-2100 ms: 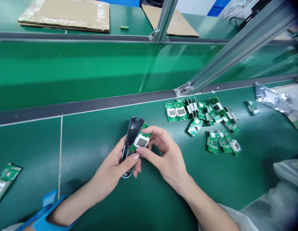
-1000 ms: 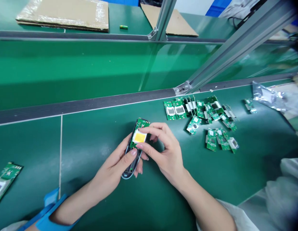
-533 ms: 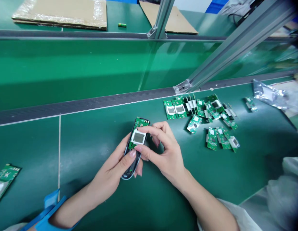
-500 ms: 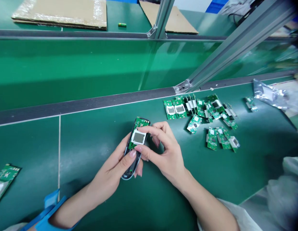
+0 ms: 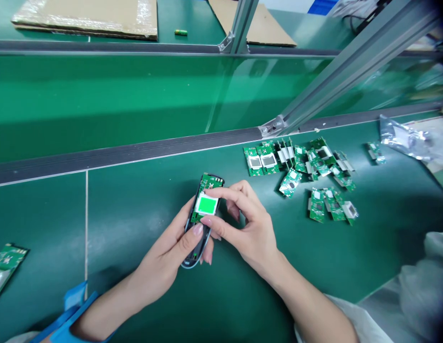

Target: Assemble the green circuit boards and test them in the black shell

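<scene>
My left hand [image 5: 167, 252] is wrapped round a dark oval casing [image 5: 196, 250], its thumb on the casing's face. On the upper part of the casing lies a green circuit board [image 5: 211, 181] with a white-framed screen [image 5: 207, 205] that glows bright green. My right hand [image 5: 248, 221] pinches the board by the screen, index finger at the top edge and thumb at the bottom edge. Right of the hands, several loose circuit boards [image 5: 317, 206] with white-framed screens lie on the green table [image 5: 135, 209], some flat and some standing on edge.
Another circuit board [image 5: 8, 262] lies at the far left. A metal post [image 5: 332, 71] and a dark rail [image 5: 153, 146] run behind the table. A silvery bag [image 5: 403, 138] sits at the right. Cardboard [image 5: 88, 16] and a small green battery [image 5: 180, 33] are on the far surface.
The screen on the held board has turned from grey to bright green. Both hands keep the same grip, and the view has shifted slightly.
</scene>
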The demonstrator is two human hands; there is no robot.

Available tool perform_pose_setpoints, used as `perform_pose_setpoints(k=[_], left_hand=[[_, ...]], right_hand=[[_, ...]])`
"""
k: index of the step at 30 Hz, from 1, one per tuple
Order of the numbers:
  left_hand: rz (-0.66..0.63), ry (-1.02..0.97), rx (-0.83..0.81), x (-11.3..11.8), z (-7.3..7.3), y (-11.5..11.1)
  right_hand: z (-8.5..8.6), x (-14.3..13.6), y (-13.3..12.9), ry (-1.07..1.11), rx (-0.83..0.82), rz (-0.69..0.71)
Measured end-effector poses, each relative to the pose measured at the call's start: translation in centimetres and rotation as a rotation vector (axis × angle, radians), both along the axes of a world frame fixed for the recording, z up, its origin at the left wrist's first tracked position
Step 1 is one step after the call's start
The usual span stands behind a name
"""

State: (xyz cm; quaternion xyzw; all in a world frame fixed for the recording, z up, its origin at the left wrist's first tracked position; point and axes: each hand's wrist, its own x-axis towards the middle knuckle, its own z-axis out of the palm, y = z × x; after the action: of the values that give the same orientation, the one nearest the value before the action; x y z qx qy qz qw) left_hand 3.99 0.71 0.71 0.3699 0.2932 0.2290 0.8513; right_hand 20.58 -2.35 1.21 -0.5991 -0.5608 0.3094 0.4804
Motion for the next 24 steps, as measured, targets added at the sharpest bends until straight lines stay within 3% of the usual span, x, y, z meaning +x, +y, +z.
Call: perform_pose_setpoints(k=[24], left_hand=[[-0.01,0.03,0.016,0.18,0.47,0.12]], right_hand=[[0.17,-0.05,0.03,0.003,-0.038,0.022]])
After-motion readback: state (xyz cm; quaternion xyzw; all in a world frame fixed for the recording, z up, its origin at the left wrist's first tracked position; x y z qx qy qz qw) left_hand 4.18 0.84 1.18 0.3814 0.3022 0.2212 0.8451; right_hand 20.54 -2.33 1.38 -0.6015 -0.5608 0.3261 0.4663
